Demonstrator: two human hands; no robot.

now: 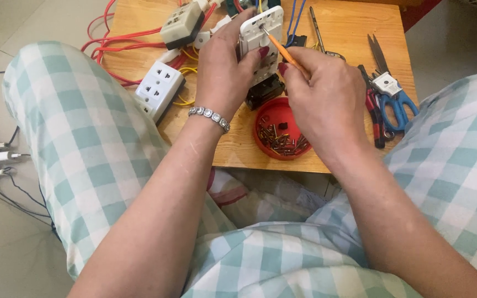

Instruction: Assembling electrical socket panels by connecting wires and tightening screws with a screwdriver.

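Socket plate: a white rectangular plastic socket plate [260, 28] is held upright above the far middle of the small wooden table [349, 27], its face turned toward the right hand.
Screwdriver: a thin orange-handled screwdriver [284, 52] slants from the right hand up to the plate, its tip touching the plate's upper part.
Left hand: the left hand [223, 66] is wrapped around the plate's left edge, thumb pressed on its front; a silver link bracelet [210, 117] sits on the wrist.
Right hand: the right hand [327, 96] is closed narrowly around the screwdriver, fingers pinching its shaft.
Below the hands: a black plastic block [263, 91] lies just under the plate, and a round red plastic lid holding small screws [278, 132] sits near the table's front edge.
Left of table: a white multi-socket box [158, 88] and a beige socket box [182, 25] lie among red wires [106, 41].
Right of table: blue-handled scissors [390, 88] beside red-handled pliers [374, 107].
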